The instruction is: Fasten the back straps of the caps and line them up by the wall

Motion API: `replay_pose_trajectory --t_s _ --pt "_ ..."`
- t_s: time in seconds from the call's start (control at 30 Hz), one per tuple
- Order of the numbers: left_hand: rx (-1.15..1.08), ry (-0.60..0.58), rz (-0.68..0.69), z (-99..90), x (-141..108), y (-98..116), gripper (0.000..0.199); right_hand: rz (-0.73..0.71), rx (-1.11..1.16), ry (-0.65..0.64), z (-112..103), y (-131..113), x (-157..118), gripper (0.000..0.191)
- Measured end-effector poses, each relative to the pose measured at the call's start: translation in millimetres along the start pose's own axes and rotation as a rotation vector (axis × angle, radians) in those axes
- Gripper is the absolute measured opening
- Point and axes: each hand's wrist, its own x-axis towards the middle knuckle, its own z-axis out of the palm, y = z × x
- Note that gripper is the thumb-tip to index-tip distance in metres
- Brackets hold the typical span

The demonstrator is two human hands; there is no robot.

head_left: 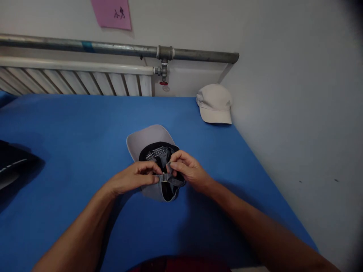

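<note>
A grey baseball cap (150,138) lies upside down on the blue surface, its brim toward the far left and its dark inside showing. At its back edge is an adjustment strap (173,180) with a small metal buckle (164,177). My left hand (138,175) pinches the cap's back edge beside the buckle, thumb and index finger closed on it. My right hand (189,168) is closed too, its fingertips on what looks like the strap's loose end just above the buckle. The fingers partly cover the cap's inside.
A beige cap (214,104) sits at the far right corner by the wall. A dark item with white stitching (15,162) lies at the left edge. Behind the blue surface (85,124) are a white radiator (99,81), a metal pipe (119,49) and a red-handled valve (163,83).
</note>
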Motion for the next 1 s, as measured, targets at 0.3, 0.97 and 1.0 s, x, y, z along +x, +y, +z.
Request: replay_pose_trajectory --t_s 0.3,0.97,1.0 --pt "-0.007 0.038 -0.019 3.6 1 3 0.009 0.112 -0.02 -0.044 7 -7 -4 0.005" --pt "-0.043 0.063 -0.031 6.1 4 -3 0.014 0.097 -0.333 -0.052 13 -5 -11 0.012" --pt "-0.036 0.064 -0.036 6.0 4 -3 0.015 0.097 -0.343 -0.05 13 -6 -11 0.012"
